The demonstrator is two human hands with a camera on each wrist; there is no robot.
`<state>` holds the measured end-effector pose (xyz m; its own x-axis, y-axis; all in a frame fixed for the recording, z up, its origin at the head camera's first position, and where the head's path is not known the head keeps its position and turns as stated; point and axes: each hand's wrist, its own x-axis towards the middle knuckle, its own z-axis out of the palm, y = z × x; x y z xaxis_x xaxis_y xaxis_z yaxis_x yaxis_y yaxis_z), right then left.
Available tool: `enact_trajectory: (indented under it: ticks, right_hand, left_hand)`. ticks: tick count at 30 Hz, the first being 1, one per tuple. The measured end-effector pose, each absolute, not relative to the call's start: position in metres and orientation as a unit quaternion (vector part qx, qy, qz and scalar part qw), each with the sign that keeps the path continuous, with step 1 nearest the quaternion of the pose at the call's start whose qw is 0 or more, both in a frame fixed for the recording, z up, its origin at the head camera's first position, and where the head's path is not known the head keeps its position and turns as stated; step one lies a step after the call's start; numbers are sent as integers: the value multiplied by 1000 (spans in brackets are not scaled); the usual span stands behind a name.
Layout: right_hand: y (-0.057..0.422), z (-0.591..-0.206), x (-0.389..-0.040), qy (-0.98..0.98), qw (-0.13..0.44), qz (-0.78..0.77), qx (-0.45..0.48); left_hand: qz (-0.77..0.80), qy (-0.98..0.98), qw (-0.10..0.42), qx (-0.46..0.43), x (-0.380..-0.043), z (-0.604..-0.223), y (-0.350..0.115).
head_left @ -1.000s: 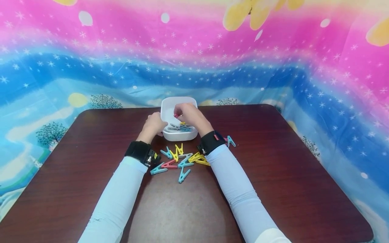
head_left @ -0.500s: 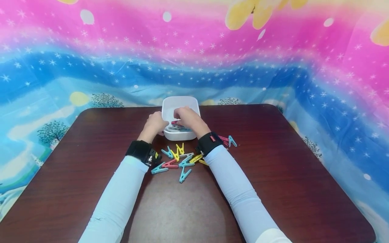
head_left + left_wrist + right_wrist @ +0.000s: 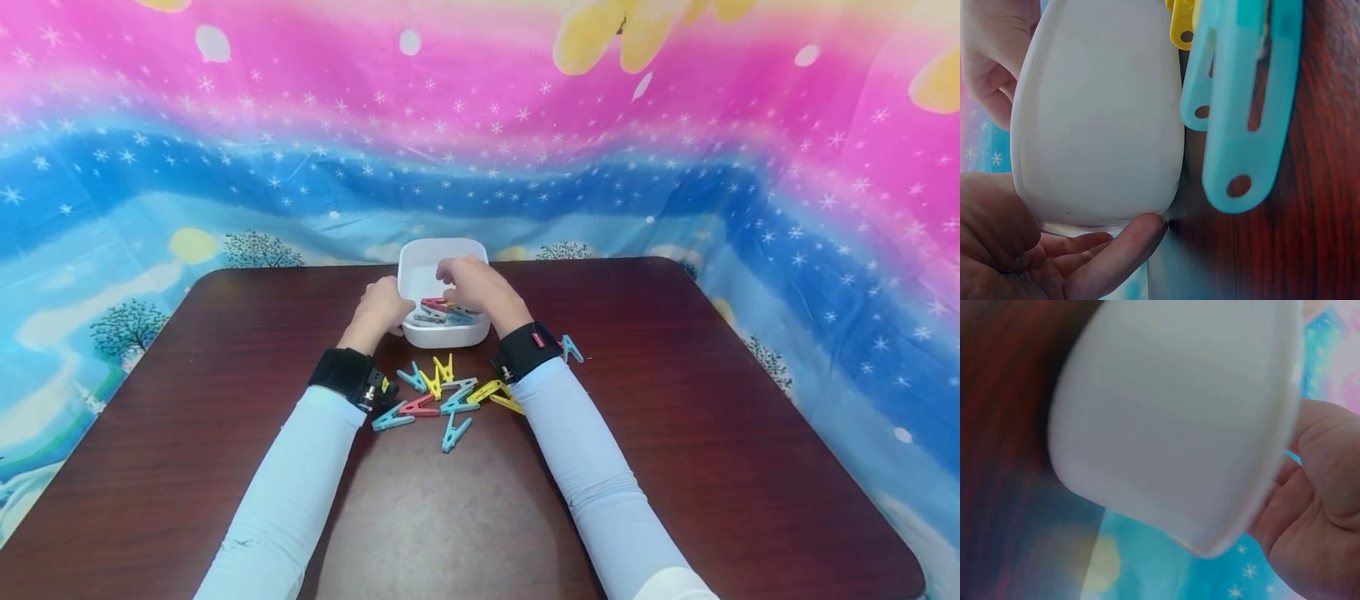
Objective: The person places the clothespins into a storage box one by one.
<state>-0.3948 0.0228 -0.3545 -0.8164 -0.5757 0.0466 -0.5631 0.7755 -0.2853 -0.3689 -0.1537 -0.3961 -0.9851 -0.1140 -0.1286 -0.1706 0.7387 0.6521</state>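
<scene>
A white plastic box stands at the far side of the table, with grey, blue, yellow and red clothespins inside. My left hand grips its left side, thumb at the rim and fingers along the outer wall, as the left wrist view shows. Over the right rim hangs my right hand, fingers loosely bent with nothing visible between them. Just left of those fingertips a red clothespin lies on the others in the box. In the right wrist view the box wall hides part of that hand.
Several clothespins lie on the brown table in front of the box, among them a yellow one, a red one and a light blue one. Another light blue clothespin lies beside my right wrist. A patterned cloth hangs behind.
My right hand has let go of the red clothespin inside the box, then risen and shifted slightly right. My left hand has stayed on the box's side.
</scene>
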Motion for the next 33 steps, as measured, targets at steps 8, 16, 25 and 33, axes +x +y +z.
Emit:
enact_trajectory:
  ticks: [8,16,25,33]
  right_hand:
    - [40,-323,-390,936,4,-184,-301]
    - [109,-311,-380,938,8,-185,-295]
    - [194,-334,-362,974,118,-77,-179]
    - [188,-346,-358,950,278,-88,-115]
  left_hand:
    - [361,928,37,-89,-368,-394,-158]
    - [375,922,41,-82,-364,-395,-150]
    - [380,921,38,-84,-364,-396,-147]
    - [386,917,42,-91,-366,-396,-150]
